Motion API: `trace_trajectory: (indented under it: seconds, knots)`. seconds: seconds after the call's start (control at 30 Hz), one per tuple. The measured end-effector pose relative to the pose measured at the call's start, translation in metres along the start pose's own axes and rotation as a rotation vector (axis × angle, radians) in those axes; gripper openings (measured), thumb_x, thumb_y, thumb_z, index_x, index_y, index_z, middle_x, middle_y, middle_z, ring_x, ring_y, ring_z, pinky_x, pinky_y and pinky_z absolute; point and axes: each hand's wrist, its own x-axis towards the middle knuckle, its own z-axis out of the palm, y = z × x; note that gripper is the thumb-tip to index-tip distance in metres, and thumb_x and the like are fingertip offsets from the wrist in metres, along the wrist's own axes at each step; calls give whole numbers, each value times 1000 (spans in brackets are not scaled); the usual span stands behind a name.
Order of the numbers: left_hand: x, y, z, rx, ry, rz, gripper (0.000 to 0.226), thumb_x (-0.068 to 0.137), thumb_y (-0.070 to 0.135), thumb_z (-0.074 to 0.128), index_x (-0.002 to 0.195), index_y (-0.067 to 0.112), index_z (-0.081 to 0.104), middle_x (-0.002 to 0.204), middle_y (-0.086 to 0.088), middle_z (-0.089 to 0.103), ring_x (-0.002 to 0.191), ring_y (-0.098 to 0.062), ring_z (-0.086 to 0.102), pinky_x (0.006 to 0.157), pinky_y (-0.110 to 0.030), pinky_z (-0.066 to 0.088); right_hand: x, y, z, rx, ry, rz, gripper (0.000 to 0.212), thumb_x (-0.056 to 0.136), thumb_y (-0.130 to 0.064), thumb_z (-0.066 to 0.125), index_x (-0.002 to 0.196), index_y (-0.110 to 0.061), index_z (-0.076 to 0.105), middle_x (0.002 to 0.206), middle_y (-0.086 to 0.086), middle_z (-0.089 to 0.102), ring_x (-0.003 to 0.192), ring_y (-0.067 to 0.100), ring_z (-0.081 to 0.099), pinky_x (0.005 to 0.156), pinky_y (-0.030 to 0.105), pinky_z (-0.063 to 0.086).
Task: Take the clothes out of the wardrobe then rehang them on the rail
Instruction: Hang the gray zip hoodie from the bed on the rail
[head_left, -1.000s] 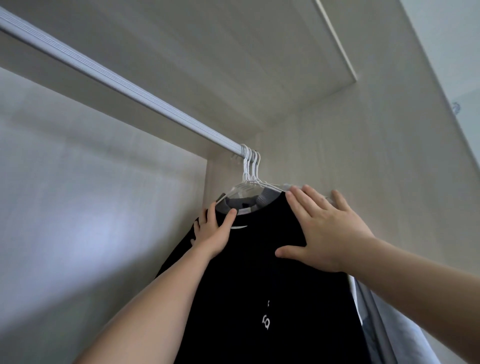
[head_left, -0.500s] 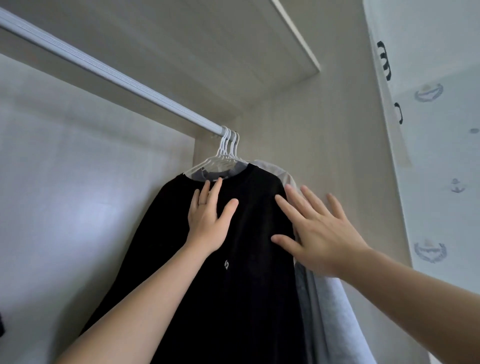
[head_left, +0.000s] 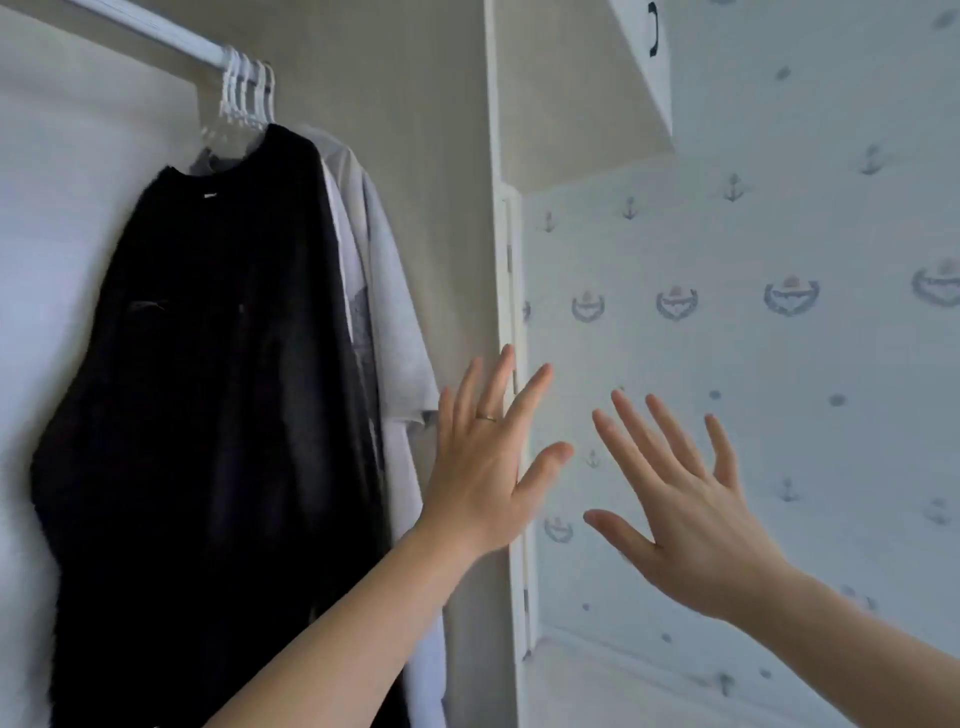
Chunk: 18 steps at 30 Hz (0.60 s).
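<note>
The left hand (head_left: 483, 467) is raised at the lower middle of the frame with its fingers straight and spread, a thin ring (head_left: 487, 417) on one of them, and it holds nothing. The right hand (head_left: 685, 509), just to its right and a little lower, is spread the same way and is also empty. Both palms face away from the camera, apart from each other. The left hand sits just beside the sleeve of a pale shirt (head_left: 387, 291) – whether it touches the cloth cannot be told. That shirt hangs at the left of the frame behind a black shirt (head_left: 218, 389), both on white hangers (head_left: 247, 91) bunched at the end of the rail (head_left: 150, 28) in the upper left, close to the wardrobe's beige side wall (head_left: 431, 130). Behind the right hand stands a pale door (head_left: 753, 364) printed with anchors and crests.
</note>
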Motion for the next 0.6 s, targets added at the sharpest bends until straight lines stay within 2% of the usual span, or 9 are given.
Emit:
trace_trajectory:
  seconds: [0.17,0.37,0.5,0.6]
  knots:
    - [-47,89,92,-70,-163,35,66,96,69,21,156,43,11,167,10,-9,152,-20,-16,120,-53,-4,-123,78,12,-31,-155,203,81,91,-75,12,157,-31,-6,164,-10,-10,151,20,-11,118,61,1]
    - [-96,186,206,-182,-402,50,67,95,70,18,156,45,7,167,9,-9,152,-22,-16,120,-56,0,-248,158,29,-103,-348,465,83,89,-78,9,156,-32,-10,164,-8,-15,151,22,-15,117,61,-6]
    - [-123,241,282,-279,-566,75,69,94,72,16,156,46,2,166,11,-14,150,-18,-23,119,-52,-7,-318,201,47,-141,-451,644,84,87,-80,4,155,-34,-12,162,-10,-20,150,21,-18,117,61,-6]
    - [-139,279,340,-372,-688,79,70,92,75,13,155,49,-2,165,13,-17,149,-15,-26,119,-51,-9,-361,232,63,-166,-503,776,86,84,-81,5,155,-35,-11,162,-11,-21,150,21,-17,115,56,-15]
